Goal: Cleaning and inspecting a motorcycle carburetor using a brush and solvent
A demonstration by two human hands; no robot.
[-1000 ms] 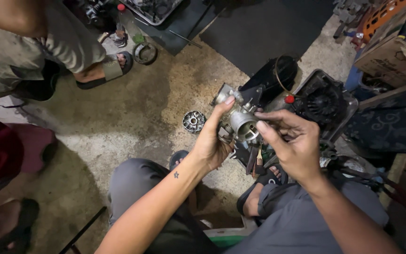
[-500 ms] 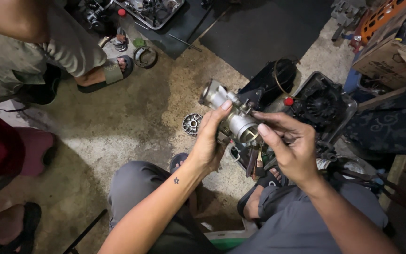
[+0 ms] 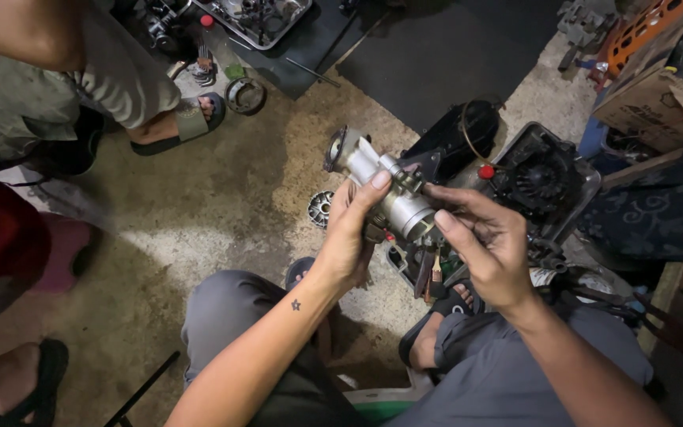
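The left hand (image 3: 349,237) carries a silver metal engine part (image 3: 389,194), a stubby cylinder with a round flanged mouth at its upper-left end, held in the air above the concrete floor (image 3: 199,205) and over the person's knees. The grip of this hand is clenched round the part from below and from the left: the thumb lies along the top of the body and the palm cups the underside, so the cylinder sits diagonally across the fingers, its flanged end sticking out well past the thumb tip.

The right hand (image 3: 488,245) comes in from the right. Its fingers pinch at the lower-right end of the same part; whether they hold a small fitting there or only the housing itself is hard to tell, since the knuckles cover the spot.

To do this well, judging from the pose, the left hand should stay firm and low on the body so the right fingers can work the end without the part turning. Keeping it over the lap rather than out over the floor would stop any small piece from rolling away.

Nearby on the floor lie a small round gear-like disc (image 3: 320,208) and a black fan housing (image 3: 543,178). A second person's sandalled foot (image 3: 179,126) rests well apart, upper left.
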